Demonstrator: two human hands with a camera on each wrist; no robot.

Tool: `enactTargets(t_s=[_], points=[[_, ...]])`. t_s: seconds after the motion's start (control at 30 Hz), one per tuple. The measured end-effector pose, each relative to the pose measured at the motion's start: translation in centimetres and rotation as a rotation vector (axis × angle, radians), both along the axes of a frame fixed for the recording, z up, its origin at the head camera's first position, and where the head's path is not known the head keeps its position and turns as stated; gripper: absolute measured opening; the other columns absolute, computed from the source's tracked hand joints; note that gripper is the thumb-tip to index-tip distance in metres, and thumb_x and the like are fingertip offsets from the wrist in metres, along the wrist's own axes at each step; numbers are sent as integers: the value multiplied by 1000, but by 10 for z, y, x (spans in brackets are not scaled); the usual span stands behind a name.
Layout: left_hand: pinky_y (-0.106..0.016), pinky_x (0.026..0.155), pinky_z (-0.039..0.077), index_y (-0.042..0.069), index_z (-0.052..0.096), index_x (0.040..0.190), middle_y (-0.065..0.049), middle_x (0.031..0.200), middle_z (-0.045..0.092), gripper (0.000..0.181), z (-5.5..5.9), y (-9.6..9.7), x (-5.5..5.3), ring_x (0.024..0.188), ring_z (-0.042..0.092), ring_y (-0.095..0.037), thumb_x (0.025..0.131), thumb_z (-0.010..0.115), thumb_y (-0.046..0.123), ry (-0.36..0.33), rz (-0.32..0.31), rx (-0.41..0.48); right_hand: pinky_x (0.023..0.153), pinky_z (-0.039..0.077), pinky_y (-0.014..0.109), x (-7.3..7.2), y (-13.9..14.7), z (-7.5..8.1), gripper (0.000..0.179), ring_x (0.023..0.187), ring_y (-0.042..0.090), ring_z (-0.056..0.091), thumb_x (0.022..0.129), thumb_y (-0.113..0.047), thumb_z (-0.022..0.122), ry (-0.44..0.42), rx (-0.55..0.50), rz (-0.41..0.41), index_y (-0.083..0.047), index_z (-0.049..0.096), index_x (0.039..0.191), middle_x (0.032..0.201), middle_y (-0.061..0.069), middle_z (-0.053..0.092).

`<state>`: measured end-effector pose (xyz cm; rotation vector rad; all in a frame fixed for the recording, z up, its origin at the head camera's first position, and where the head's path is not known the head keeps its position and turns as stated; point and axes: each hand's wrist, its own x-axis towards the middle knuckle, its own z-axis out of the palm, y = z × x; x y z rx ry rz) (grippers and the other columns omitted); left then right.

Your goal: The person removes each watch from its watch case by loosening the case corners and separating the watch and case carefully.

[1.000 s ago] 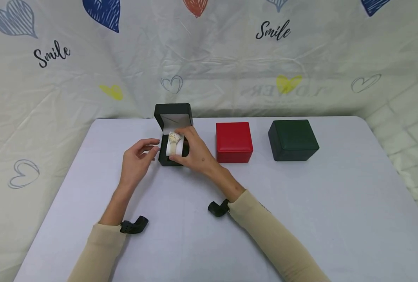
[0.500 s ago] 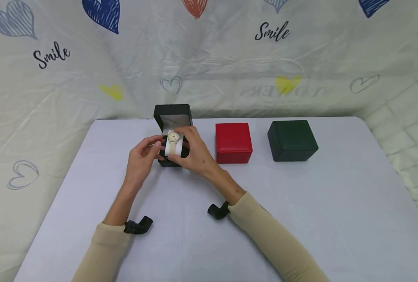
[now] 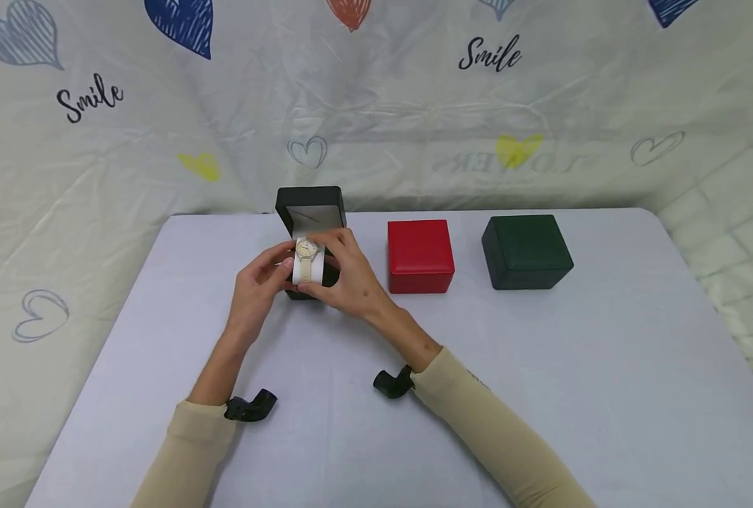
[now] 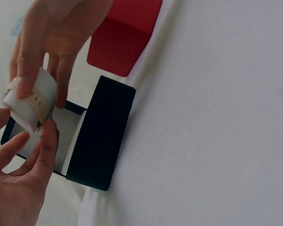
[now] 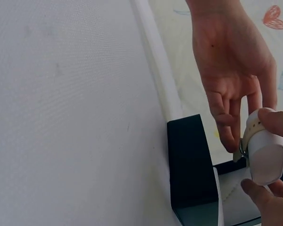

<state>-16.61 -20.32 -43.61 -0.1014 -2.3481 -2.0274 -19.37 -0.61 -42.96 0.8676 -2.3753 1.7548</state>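
A wristwatch (image 3: 306, 250) with a pale strap is wrapped round a white cushion (image 3: 316, 271), above the opened dark watch box (image 3: 309, 197). My right hand (image 3: 349, 282) grips the cushion between thumb and fingers from the right. From the other side, my left hand (image 3: 254, 291) pinches the watch and cushion with thumb and fingertips. In the left wrist view the strap (image 4: 37, 101) shows its holes, and the box's pale lining lies below. The right wrist view shows the cushion's rounded end (image 5: 268, 162) and the strap's loose tip near the left fingers.
A red box (image 3: 420, 255) stands closed right of the dark one, and a closed green box (image 3: 528, 252) farther right. All rest on a white-covered table (image 3: 541, 367). A printed curtain (image 3: 401, 85) hangs just behind the table's back edge.
My left hand has moved right and up to take hold of the watch on its cushion. The right hand has shifted the watch slightly left and tilted it. The boxes have not moved.
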Motion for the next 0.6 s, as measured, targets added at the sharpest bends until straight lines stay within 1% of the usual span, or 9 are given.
enactTargets(t_s=[0.13, 0.27, 0.37, 0.47, 0.53, 0.6], points=[[-20, 82, 62, 10, 56, 149, -4, 139, 61, 46, -1, -3, 1, 113, 67, -7, 106, 61, 27, -4, -24, 16, 108, 56, 45, 0, 0, 1, 67, 132, 22, 52, 82, -9, 89, 26, 30, 9, -7, 57, 141, 140, 10, 50], [-23, 80, 63, 10, 55, 150, -3, 136, 62, 47, 0, -4, 2, 116, 67, -9, 106, 62, 26, 2, -37, 48, 104, 58, 47, 0, 1, 2, 68, 130, 20, 54, 83, -13, 89, 55, 99, -2, -12, 57, 143, 142, 6, 52], [-24, 80, 63, 10, 55, 150, -3, 133, 62, 48, 0, -5, 2, 110, 68, -11, 106, 63, 27, 0, -42, 48, 102, 59, 47, -1, 2, 2, 69, 130, 19, 55, 83, -16, 89, 63, 129, -1, -15, 57, 145, 144, 5, 52], [-25, 80, 64, 12, 55, 150, -4, 134, 62, 48, 0, -6, 2, 103, 69, -11, 105, 63, 29, -10, -44, 45, 100, 60, 45, 0, 2, 1, 70, 130, 21, 54, 84, -16, 88, 54, 129, 13, -14, 57, 146, 147, 7, 49], [-26, 80, 64, 13, 55, 150, -5, 134, 61, 49, -1, -5, 2, 100, 70, -12, 105, 64, 29, -17, -45, 49, 99, 61, 43, 0, 2, 0, 71, 131, 22, 53, 84, -14, 88, 45, 120, 18, -13, 56, 147, 148, 10, 45], [-27, 80, 64, 14, 55, 150, -6, 135, 61, 49, -1, -5, 3, 100, 70, -13, 104, 65, 28, -23, -49, 57, 100, 61, 42, 0, 1, -2, 74, 131, 25, 52, 84, -11, 87, 35, 101, 24, -9, 52, 149, 148, 13, 43]])
